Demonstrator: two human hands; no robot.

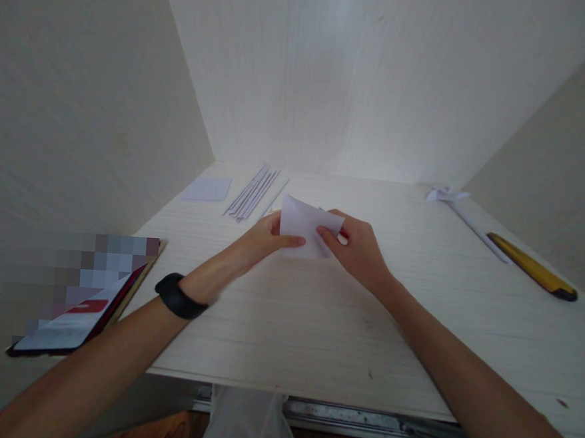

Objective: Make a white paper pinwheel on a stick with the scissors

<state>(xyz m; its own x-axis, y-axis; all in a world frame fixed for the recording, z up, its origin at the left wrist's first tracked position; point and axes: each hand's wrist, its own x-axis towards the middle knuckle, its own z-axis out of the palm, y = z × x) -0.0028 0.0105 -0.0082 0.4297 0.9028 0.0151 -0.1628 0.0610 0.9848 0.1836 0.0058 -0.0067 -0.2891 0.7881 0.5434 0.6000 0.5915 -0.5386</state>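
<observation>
Between my two hands, a white sheet of paper point(305, 221) is held above the table, its top edge slightly curved. My left hand point(271, 236) grips the paper's left side, thumb laid across the front and the other fingers mostly behind. On the right side, my right hand point(353, 242) pinches the sheet near a corner, thumb in front. Something small and red shows by the right fingers; I cannot make out what it is. A black band is around my left wrist.
Several thin rolled paper sticks point(251, 193) lie at the back left beside a stack of paper point(207, 189). A paper pinwheel point(447, 195) on a stick and a yellow utility knife point(529, 265) lie at right. A tablet point(85, 324) sits at the left edge. White walls enclose the table point(309, 327).
</observation>
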